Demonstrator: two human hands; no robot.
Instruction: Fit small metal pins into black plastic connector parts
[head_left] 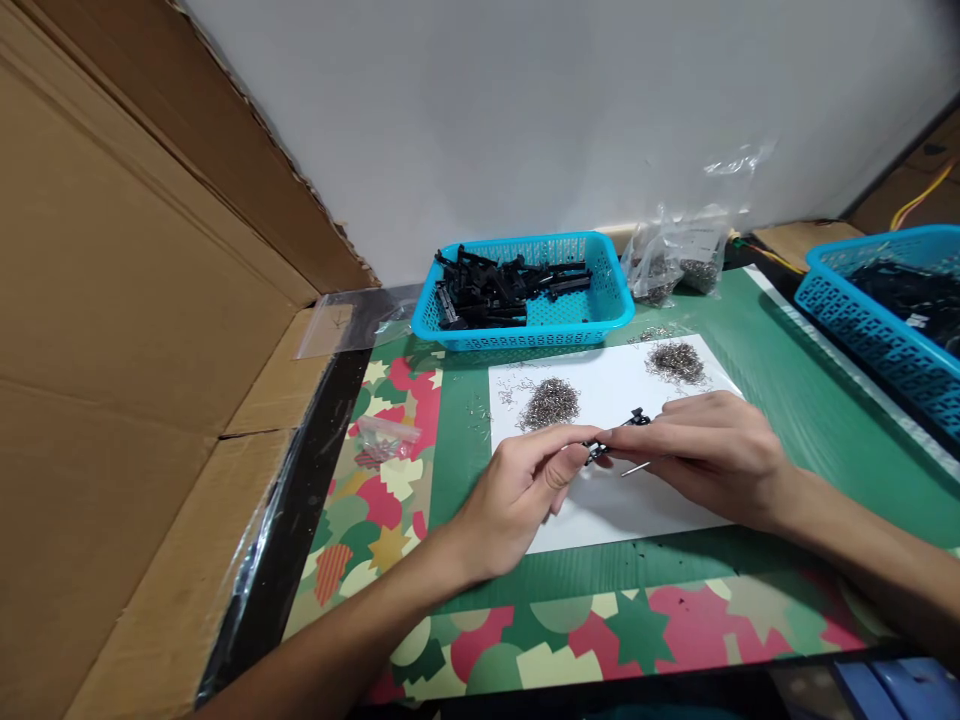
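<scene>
My left hand [529,490] pinches one end of a small black plastic part [598,452] above a white sheet of paper [570,530]. My right hand [716,455] has its fingers closed at the same part from the other side. A thin metal rod [634,469] sticks out below the right fingers; what it belongs to is hidden. Behind the hands, two piles of tiny metal pieces lie on the paper, one on the left [551,402] and one on the right [676,362].
A blue basket [525,338] of black plastic parts stands at the back, another blue basket [885,325] at the right. Clear bags [697,250] of small metal pieces lean on the wall. A small plastic bag [388,438] lies left. Cardboard [150,250] walls the left side.
</scene>
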